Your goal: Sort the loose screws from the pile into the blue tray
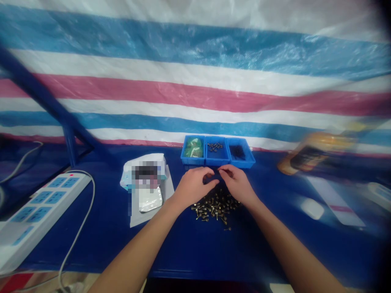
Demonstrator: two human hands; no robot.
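My left hand (pixel 195 185) hovers over the back of a pile of small brass-coloured screw-like parts (pixel 215 207) on the blue table. Its thumb and curled index finger are apart, with nothing visible between them. Close beside it, my right hand (pixel 238 183) has thumb and fingertips pinched together; what they hold, if anything, is too small and dark to make out. Just beyond both hands stand three joined blue bins: the left bin (pixel 182 158) contains a green bag, the middle bin (pixel 218 160) several small metal parts, the right bin (pixel 249 158) small dark pieces.
A white power strip (pixel 45 215) with a cable lies at the left. Nearer the middle are a white packet (pixel 128 173) and a white phone-like device (pixel 151 201) on paper. A blurred bottle (pixel 314 152) and a white object (pixel 312 208) lie right. Striped sheeting hangs behind.
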